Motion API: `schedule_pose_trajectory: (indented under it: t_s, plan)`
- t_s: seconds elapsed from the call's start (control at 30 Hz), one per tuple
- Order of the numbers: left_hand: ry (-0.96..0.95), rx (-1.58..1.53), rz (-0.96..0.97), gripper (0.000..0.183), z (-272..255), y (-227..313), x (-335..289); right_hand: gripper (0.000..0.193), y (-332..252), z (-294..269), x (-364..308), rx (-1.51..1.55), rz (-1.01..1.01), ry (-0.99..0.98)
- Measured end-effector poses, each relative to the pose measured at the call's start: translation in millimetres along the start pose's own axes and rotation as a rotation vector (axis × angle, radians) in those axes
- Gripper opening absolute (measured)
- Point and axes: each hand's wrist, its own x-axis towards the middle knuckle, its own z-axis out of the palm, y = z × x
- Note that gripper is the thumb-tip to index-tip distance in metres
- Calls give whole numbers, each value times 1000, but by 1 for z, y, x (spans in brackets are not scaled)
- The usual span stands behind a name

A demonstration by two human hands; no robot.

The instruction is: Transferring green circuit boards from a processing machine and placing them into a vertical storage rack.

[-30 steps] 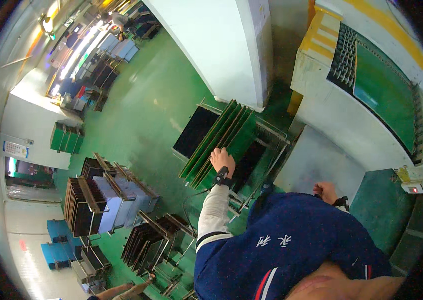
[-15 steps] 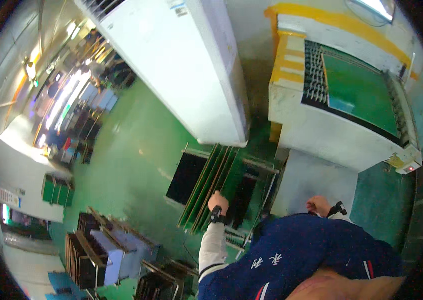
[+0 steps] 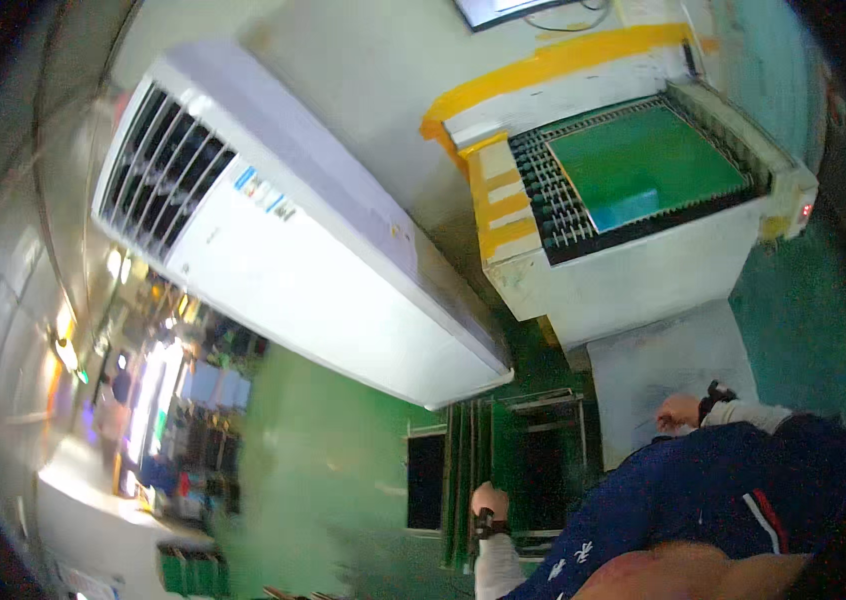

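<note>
My left hand (image 3: 489,499), with a dark band at the wrist, is closed at the near edge of the upright green panels (image 3: 470,450). It seems to pinch one panel, though blur hides the fingertips. The panels stand in a metal-framed rack (image 3: 549,402) on the floor, beside dark flat faces. My right hand (image 3: 678,412) hangs further right with its fingers curled and nothing visible in them. It also wears a dark wrist device, and it is over a grey floor plate (image 3: 643,365).
A roller conveyor machine (image 3: 648,270) carries a flat green panel (image 3: 648,165) ahead on the right. A tall white air conditioner (image 3: 313,300) stands ahead on the left. Green floor (image 3: 303,450) runs left toward distant equipment. A screen (image 3: 513,8) hangs on the wall.
My view has swung, so the air conditioner shows more fully and the rack sits lower in the picture. My left hand stays at the panels; my right hand remains curled.
</note>
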Motion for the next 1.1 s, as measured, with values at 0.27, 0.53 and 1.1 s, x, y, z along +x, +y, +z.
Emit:
schedule_pose_trajectory:
  t_s: [0.27, 0.53, 1.1]
  plan:
    - [228, -710, -566, 23, -156, -13, -34, 33, 20, 15, -12, 208, 172, 2]
    - [352, -823, -526, 24, -262, -24, -92, 23, -17, 27, 26, 352, 269, -42]
    - [210, -1200, -179, 22, -435, 33, -47, 40, -2, 3, 12, 918, 163, -313]
